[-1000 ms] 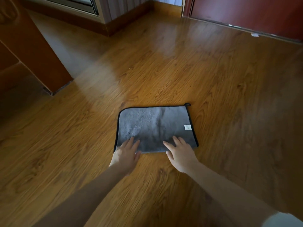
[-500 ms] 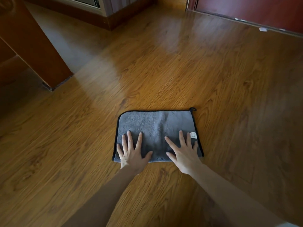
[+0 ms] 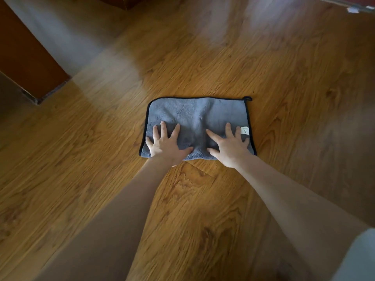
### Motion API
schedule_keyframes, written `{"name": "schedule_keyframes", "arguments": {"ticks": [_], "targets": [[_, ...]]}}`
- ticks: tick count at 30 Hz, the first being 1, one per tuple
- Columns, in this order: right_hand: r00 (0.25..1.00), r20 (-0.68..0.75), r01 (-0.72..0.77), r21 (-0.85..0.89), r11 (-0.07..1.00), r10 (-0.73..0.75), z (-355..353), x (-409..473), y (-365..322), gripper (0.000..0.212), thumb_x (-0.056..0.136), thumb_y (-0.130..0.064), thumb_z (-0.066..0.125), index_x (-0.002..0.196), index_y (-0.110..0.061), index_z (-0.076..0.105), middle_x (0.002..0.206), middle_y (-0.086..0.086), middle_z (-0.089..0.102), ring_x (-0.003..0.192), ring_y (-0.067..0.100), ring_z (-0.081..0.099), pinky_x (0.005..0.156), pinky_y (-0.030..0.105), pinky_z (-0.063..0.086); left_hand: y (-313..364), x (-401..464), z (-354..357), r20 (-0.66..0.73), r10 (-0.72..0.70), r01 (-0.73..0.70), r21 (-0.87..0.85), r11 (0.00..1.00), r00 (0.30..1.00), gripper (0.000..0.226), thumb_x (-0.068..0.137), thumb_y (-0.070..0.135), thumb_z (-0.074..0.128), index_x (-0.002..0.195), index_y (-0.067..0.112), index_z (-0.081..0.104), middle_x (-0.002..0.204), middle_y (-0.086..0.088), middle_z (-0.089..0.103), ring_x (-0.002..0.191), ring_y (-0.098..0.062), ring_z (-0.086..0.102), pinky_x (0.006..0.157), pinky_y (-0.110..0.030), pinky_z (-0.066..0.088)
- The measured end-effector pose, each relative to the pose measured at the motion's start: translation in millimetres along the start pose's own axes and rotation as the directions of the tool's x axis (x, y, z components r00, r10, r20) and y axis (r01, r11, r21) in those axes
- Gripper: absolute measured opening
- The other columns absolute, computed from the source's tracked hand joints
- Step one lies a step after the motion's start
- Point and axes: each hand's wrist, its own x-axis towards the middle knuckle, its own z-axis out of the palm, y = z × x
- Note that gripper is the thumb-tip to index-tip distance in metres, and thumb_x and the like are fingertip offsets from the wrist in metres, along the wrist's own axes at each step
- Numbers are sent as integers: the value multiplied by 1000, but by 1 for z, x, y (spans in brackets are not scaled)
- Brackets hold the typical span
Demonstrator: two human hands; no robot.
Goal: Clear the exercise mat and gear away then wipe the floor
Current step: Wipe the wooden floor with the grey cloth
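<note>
On the wooden floor ahead of me, a grey microfiber cloth is lying flat. I am pressing my left hand and right hand onto its near half, fingers spread wide and straight, gripping nothing. Its white tag is sitting beside my right fingertips.

brown wooden cabinet at left

No legible text anywhere. Grey cloth carries one small white tag at its right edge, just beside the right hand; it shows a faint printed mark, too small to read.
</note>
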Motion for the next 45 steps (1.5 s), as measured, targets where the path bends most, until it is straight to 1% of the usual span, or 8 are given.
{"name": "schedule_keyframes", "arguments": {"ticks": [5,9,13,18,23,29,35,45], "targets": [[999,44,-5,-22,1000,6,-2,1,0,61,96,-54,33,145,-49,-3,156,11,-20,141,39,-15,112,61,3,3,0,-1,27,-6,6,16,1000,1000,89,82,72,38,148,35,-8,156,-10,-18,142,-32,-15,112,-56,-1],[997,77,-4,-17,1000,6,0,-12,0,61,96,-53,33,144,-50,-4,155,11,-21,141,39,-16,112,61,4,3,-16,2,31,21,-22,19,1000,999,87,83,72,36,148,34,-8,156,-9,-18,143,-32,-14,113,-56,0],[998,67,19,-26,999,-17,15,-42,2,60,96,-53,31,144,-50,-4,156,10,-20,141,38,-16,112,60,4,1,-47,16,23,46,-47,42,998,999,85,85,71,32,148,33,-11,155,-10,-20,142,-32,-16,113,-56,0],[998,44,46,-52,998,-43,36,-84,8,60,96,-53,30,145,-48,-3,156,10,-18,142,38,-14,112,60,7,-1,-82,32,51,69,-73,79,994,996,85,85,72,28,147,32,-16,154,-10,-23,142,-33,-18,114,-56,0],[998,51,46,-68,997,-42,50,-113,7,60,96,-53,29,145,-47,-5,156,10,-19,142,38,-15,112,60,7,-2,-115,46,59,69,-75,93,993,996,84,87,70,25,146,30,-19,154,-11,-24,142,-34,-18,114,-56,2],[998,47,50,-79,996,-46,58,-134,5,60,96,-53,31,146,-46,-2,156,11,-17,142,38,-13,111,59,10,-4,-139,52,88,58,-70,133,989,994,83,88,69,21,145,27,-22,153,-13,-26,141,-35,-19,113,-56,3],[998,47,51,-66,996,-48,61,-144,3,60,96,-52,33,146,-46,0,157,11,-15,142,38,-12,111,60,11,-8,-150,55,109,50,-67,157,985,993,82,89,68,19,144,25,-24,152,-14,-28,141,-36,-19,113,-56,3],[996,65,70,-76,995,-65,59,-138,5,61,95,-54,34,146,-48,1,156,11,-16,142,38,-12,110,60,12,-10,-145,57,87,63,-77,162,984,994,83,88,70,19,144,28,-23,152,-14,-27,141,-37,-19,112,-58,5]]}}
